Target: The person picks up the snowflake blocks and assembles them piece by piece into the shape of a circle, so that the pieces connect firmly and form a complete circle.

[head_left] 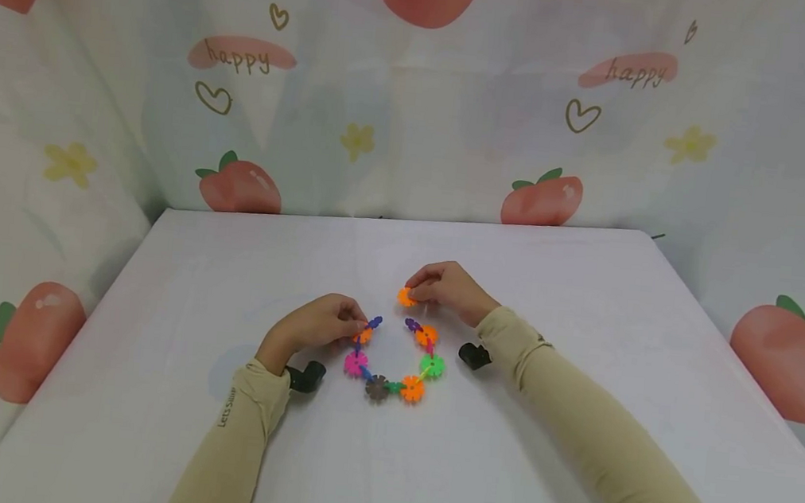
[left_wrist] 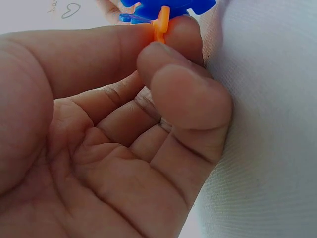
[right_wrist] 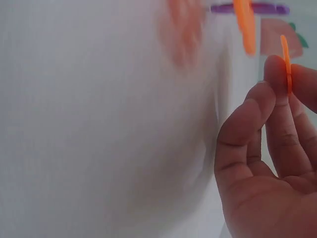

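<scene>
A chain of snowflake-shaped plastic discs forms a ring with a gap at its far side; a pink disc (head_left: 355, 363), a dark grey disc (head_left: 377, 388) and a green disc (head_left: 432, 366) are among its links. My left hand (head_left: 317, 322) pinches the orange disc (left_wrist: 162, 22) near the chain's left end, with a blue disc (left_wrist: 168, 7) slotted beyond it. Just past the gap, my right hand (head_left: 453, 286) holds a separate orange disc (head_left: 406, 296) between thumb and fingertips. Edge-on in the right wrist view, this orange disc (right_wrist: 286, 52) stands upright. A purple disc (head_left: 413, 326) ends the chain's right side.
The white-covered table (head_left: 326, 468) reaches back to a fabric backdrop (head_left: 430, 94) printed with fruit and hearts. A black wrist device (head_left: 308, 377) sits by the left cuff, another black device (head_left: 474, 357) by the right cuff.
</scene>
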Available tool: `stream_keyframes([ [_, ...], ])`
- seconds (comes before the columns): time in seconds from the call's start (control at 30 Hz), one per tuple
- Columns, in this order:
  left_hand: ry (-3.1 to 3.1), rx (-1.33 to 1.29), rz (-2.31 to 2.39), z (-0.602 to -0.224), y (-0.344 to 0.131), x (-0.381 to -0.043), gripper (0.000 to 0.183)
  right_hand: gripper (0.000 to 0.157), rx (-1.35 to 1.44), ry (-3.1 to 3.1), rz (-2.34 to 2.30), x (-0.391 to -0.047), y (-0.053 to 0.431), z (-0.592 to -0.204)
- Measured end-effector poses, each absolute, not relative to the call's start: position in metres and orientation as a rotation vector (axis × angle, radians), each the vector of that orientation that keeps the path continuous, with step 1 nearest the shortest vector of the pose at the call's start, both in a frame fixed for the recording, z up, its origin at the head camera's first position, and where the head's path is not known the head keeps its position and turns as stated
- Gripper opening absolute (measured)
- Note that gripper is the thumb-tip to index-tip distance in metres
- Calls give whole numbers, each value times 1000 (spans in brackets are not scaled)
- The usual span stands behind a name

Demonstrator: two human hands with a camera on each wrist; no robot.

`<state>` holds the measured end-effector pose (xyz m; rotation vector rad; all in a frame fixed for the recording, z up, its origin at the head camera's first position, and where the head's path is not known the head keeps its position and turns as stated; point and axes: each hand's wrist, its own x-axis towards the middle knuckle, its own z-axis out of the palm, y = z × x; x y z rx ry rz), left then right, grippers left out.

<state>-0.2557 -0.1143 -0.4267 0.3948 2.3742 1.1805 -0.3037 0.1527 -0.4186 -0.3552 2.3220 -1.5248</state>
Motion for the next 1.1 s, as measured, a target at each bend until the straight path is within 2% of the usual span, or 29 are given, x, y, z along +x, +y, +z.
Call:
stream_keyframes([
  [0.4, 2383, 392, 1168, -426, -113, -255, 19, 14, -390, 2332, -1389, -291, 129, -421],
  [1.1, 2407, 450, 1151, -427, -109, -256, 15, 10, -404, 2333, -1385, -283, 125, -426],
])
